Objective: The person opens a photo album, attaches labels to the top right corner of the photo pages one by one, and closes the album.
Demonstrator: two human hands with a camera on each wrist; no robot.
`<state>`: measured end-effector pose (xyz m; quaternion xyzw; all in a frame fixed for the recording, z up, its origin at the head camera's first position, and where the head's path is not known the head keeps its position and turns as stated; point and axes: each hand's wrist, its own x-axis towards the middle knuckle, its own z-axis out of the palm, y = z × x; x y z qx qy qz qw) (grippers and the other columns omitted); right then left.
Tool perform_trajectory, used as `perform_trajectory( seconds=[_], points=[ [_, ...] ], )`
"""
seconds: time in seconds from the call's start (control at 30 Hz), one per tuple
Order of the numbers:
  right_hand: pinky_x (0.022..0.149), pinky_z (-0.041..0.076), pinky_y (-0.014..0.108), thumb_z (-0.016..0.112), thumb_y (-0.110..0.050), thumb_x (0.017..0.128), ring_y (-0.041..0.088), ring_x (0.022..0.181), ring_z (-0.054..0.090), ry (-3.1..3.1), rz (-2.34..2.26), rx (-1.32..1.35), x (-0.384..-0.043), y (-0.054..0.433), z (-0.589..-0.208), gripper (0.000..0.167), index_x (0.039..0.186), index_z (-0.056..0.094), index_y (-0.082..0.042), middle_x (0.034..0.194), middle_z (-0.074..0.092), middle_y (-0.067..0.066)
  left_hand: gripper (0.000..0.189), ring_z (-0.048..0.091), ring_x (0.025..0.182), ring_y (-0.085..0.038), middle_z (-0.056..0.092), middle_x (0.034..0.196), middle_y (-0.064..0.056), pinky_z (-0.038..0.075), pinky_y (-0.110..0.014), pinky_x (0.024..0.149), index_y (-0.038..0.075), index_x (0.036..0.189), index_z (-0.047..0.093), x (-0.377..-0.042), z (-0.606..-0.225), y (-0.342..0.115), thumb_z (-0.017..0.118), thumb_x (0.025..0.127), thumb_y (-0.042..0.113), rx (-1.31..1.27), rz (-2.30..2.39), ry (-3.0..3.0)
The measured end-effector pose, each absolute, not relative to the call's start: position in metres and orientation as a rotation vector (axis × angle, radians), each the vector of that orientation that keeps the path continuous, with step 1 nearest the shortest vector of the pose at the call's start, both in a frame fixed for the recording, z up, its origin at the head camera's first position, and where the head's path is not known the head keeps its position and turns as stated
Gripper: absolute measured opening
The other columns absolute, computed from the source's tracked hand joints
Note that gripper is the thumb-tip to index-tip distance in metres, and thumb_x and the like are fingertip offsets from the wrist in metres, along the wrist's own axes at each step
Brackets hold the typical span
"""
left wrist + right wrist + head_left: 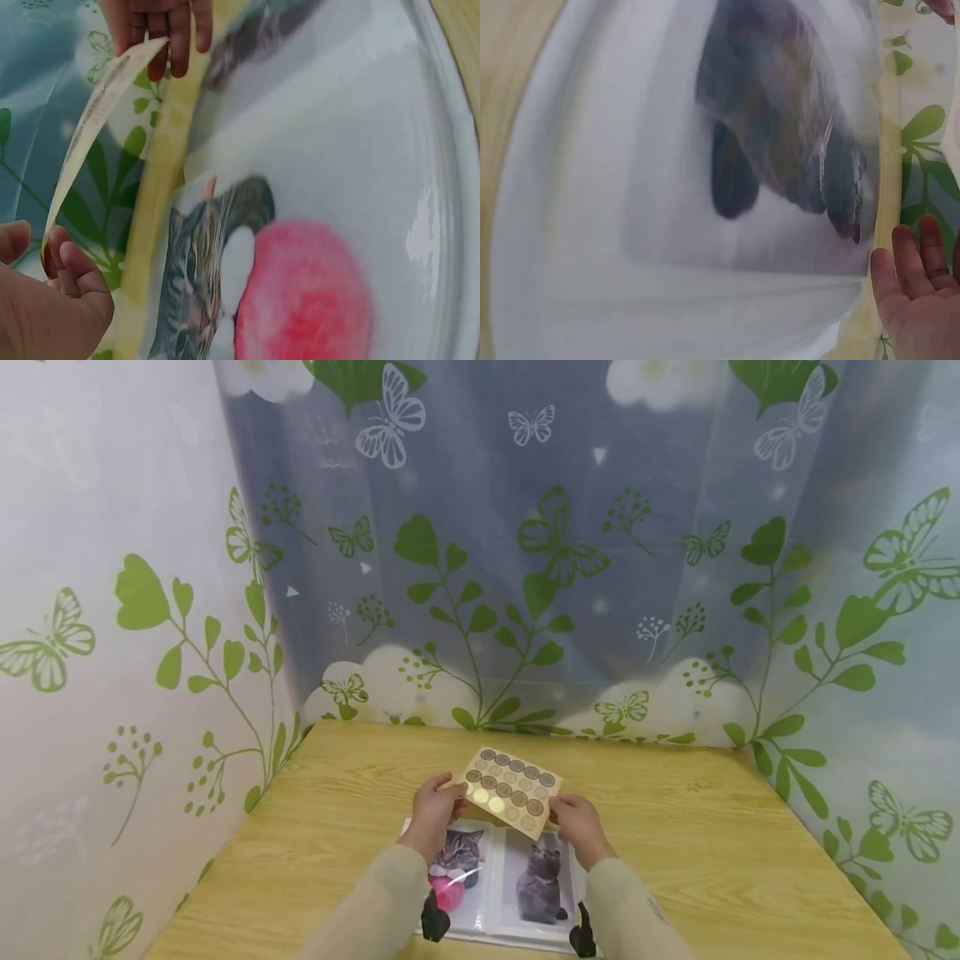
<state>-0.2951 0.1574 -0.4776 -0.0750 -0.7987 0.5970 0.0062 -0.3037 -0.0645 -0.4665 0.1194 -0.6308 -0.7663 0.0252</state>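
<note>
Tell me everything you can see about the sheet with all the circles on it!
The sheet is thin, tan and four-cornered, and looks like paper or card. Rows of circles cover its front: dark patterned rows alternate with paler ones, and two circles in the lowest row shine yellow. It is tilted and slightly bent, held up by the far edge of the open album. The left hand holds its left edge, the right hand its right.
</note>
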Motion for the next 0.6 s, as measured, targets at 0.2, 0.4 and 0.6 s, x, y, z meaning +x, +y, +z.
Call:
perform_trajectory(
  seconds=[0.2, 0.4, 0.6],
  points=[
    [0.095, 0.048, 0.056, 0.046, -0.014, 0.103, 0.044, 0.113, 0.059, -2.378, 1.981, -0.312, -0.291, 0.157, -0.478, 0.039, 0.126, 0.054, 0.017, 0.118, 0.062, 0.03, 0.061, 0.058, 0.073, -0.013, 0.061, 0.09, -0.008, 0.052, -0.028, 0.076, -0.012, 0.145, 0.033, -0.296, -0.464, -0.055, 0.063, 0.093, 0.001, 0.463, -2.549, -1.726],
    [0.096, 0.048, 0.053, 0.045, -0.015, 0.103, 0.042, 0.113, 0.059, -2.279, 2.058, -0.388, -0.283, 0.155, -0.474, 0.041, 0.129, 0.05, 0.017, 0.12, 0.06, 0.031, 0.04, 0.062, 0.076, -0.014, 0.063, 0.087, -0.006, 0.049, -0.026, 0.073, -0.013, 0.129, 0.045, -0.29, -0.467, -0.047, 0.061, 0.094, 0.0, 0.498, -2.73, -1.464],
    [0.098, 0.047, 0.054, 0.043, -0.015, 0.104, 0.041, 0.112, 0.06, -2.247, 2.091, -0.404, -0.275, 0.153, -0.472, 0.041, 0.129, 0.048, 0.017, 0.123, 0.059, 0.032, 0.025, 0.065, 0.083, -0.015, 0.069, 0.089, -0.005, 0.047, -0.031, 0.082, -0.005, 0.116, 0.057, -0.284, -0.476, -0.041, 0.063, 0.095, 0.006, 0.495, -2.751, -1.526]
  ],
)
